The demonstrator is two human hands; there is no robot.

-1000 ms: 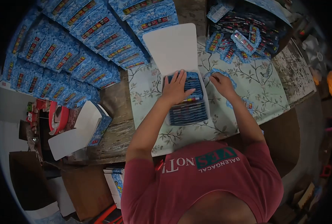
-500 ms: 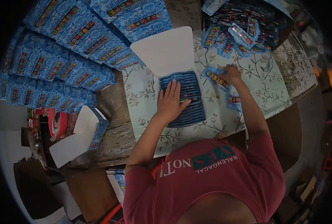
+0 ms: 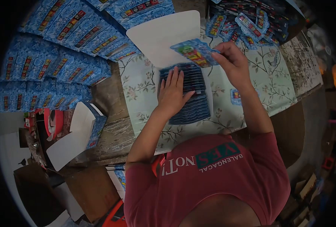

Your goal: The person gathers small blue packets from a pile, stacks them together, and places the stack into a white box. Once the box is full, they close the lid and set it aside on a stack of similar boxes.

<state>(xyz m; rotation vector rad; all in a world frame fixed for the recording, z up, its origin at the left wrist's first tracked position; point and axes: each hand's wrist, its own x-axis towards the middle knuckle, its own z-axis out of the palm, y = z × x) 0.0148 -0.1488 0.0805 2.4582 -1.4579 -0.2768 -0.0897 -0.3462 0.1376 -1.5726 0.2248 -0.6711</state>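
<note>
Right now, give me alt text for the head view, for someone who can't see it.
The right hand holds a blue packet above an open box of stacked packets, on which the left hand lies flat. Loose packets lie beyond.

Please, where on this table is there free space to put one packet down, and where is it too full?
For the held packet: bare floral cloth left of the open box, and more right of the loose packet, up to the cloth's edge. Crowded: the packet pile top right, the stacked blue boxes at left.
</note>
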